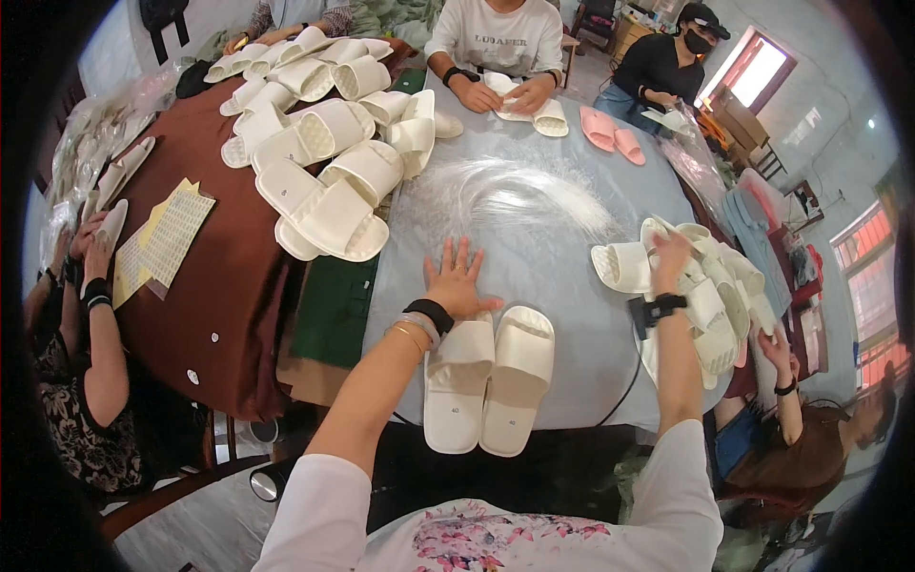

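Note:
My left hand (459,288) lies with its fingers spread on the grey-blue table cover (572,372). Just below it, a pair of cream slide slippers rests side by side, toes pointing away from me; the left slipper (452,410) is nearest my thumb and the right slipper (515,381) is beside it. At the right, my right hand (671,257) reaches into a heap of cream slippers (707,310). Motion blurs its fingers, so its grip cannot be made out. One slipper (624,267) lies at the heap's left edge, close to that hand.
Thin clear plastic (534,195) is spread mid-table. More cream slippers (329,205) are piled at the left, beside yellow label sheets (167,238) on a brown cloth (219,315). Pink slippers (610,133) sit at the far right. Co-workers surround the table; one opposite handles a cream slipper (515,105).

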The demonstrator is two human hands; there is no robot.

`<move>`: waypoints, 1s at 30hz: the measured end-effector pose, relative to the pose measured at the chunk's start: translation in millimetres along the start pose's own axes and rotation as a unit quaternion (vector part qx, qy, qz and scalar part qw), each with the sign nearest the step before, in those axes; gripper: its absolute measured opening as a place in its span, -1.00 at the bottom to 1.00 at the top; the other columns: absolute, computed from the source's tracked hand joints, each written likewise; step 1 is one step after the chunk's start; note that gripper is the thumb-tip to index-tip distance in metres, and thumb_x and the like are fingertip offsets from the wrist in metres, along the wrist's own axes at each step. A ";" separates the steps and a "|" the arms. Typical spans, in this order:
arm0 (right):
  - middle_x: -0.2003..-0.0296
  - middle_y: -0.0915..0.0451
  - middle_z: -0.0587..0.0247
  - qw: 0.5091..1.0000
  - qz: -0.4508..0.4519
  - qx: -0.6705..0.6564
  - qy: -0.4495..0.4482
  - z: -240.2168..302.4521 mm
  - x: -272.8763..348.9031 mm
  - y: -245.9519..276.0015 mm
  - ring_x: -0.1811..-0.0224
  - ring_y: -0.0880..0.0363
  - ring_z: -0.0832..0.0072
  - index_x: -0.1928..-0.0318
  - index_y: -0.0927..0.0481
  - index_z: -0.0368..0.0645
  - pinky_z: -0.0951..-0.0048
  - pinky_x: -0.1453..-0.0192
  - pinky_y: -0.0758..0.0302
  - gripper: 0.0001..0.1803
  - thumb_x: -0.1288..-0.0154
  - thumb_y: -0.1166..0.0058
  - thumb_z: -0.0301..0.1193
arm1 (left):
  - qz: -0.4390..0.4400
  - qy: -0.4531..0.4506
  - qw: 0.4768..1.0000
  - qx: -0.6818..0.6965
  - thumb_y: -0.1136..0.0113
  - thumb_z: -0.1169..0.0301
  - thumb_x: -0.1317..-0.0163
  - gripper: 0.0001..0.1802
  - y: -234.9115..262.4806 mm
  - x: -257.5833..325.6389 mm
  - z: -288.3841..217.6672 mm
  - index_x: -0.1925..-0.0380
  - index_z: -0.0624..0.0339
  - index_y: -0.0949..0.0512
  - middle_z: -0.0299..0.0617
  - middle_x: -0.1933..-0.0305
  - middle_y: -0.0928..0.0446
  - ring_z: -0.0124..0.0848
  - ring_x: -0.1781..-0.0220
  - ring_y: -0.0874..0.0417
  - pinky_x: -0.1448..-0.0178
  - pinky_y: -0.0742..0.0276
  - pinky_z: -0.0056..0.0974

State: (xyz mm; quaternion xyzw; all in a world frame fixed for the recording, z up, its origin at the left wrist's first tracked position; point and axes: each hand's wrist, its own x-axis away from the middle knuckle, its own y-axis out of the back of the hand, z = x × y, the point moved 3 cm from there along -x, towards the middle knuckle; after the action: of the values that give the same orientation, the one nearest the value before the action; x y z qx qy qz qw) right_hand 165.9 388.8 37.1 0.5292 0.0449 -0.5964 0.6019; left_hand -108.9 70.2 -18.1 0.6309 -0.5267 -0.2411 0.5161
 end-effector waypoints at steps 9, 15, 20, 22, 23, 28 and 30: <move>0.43 -0.52 0.08 0.944 0.011 0.254 -0.210 -105.8 -19.4 100.0 0.26 -0.61 0.29 0.44 -0.39 -0.51 0.40 0.20 -0.59 -0.73 -0.28 0.17 -0.46 | 0.010 0.006 1.000 0.000 0.09 -0.47 0.18 0.22 -1.9 -1.3 6.8 -0.34 0.06 0.22 -0.08 -0.43 0.46 -0.05 -0.43 0.55 -0.28 0.45 0.33; 0.32 -0.59 0.15 0.873 0.045 0.447 -0.190 -91.8 -23.6 147.5 0.24 -0.59 0.32 0.37 -0.56 -0.21 0.32 0.18 -0.51 -0.70 -0.10 -0.04 -0.20 | 0.003 0.008 1.000 0.009 0.08 -0.43 0.14 0.17 0.3 -4.2 -2.5 -0.34 0.06 0.18 -0.15 -0.44 0.44 -0.13 -0.44 0.52 -0.31 0.46 0.27; 0.32 -0.62 0.33 0.825 0.038 0.521 -0.215 -78.1 -14.5 173.9 0.26 -0.61 0.37 0.22 -0.60 0.13 0.30 0.29 -0.50 -0.65 0.15 -0.22 -0.27 | 0.000 0.014 1.000 0.008 0.07 -0.45 0.17 0.20 -2.4 -2.2 4.8 -0.34 0.06 0.19 -0.13 -0.44 0.44 -0.11 -0.44 0.54 -0.30 0.48 0.29; 0.32 -0.62 0.35 0.792 0.008 0.560 -0.245 -148.7 -11.5 235.8 0.26 -0.61 0.37 0.22 -0.59 0.16 0.28 0.33 -0.50 -0.66 0.13 -0.21 -0.23 | -0.005 -0.015 1.000 0.020 0.06 -0.46 0.20 0.23 -3.2 -11.7 -9.0 -0.34 0.06 0.20 -0.10 -0.43 0.44 -0.09 -0.43 0.55 -0.29 0.48 0.31; 0.32 -0.61 0.37 0.761 -0.015 0.589 -0.271 -173.4 -6.7 265.4 0.26 -0.61 0.36 0.21 -0.57 0.19 0.26 0.37 -0.49 -0.66 0.10 -0.21 -0.18 | -0.007 -0.026 0.999 0.021 0.06 -0.46 0.20 0.23 -3.9 -16.8 -16.0 -0.34 0.06 0.20 -0.10 -0.43 0.44 -0.09 -0.43 0.56 -0.29 0.48 0.31; 0.32 -0.59 0.31 0.636 -0.032 0.673 -0.377 -131.1 12.3 290.5 0.30 -0.60 0.39 0.24 -0.53 -0.16 0.33 0.41 -0.48 -0.67 -0.17 0.01 -0.16 | 0.006 0.009 1.000 0.018 0.06 -0.45 0.18 0.22 -3.9 -1.8 2.2 -0.34 0.06 0.20 -0.11 -0.43 0.45 -0.08 -0.43 0.55 -0.29 0.46 0.31; 0.30 -0.58 0.29 0.752 -0.129 0.512 -0.396 -135.1 17.1 310.5 0.28 -0.57 0.42 0.22 -0.53 -0.18 0.37 0.38 -0.46 -0.68 -0.19 0.04 -0.19 | 0.001 0.010 1.000 -0.002 0.05 -0.43 0.15 0.19 -3.0 -5.9 -3.7 -0.34 0.06 0.19 -0.12 -0.43 0.45 -0.08 -0.44 0.53 -0.29 0.43 0.30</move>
State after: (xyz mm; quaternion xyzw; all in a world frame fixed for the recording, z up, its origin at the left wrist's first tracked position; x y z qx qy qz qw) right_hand 486.3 386.4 147.7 0.4641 -0.4416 -0.7580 0.1225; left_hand -106.5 76.8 -20.9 0.6317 -0.5214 -0.2356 0.5231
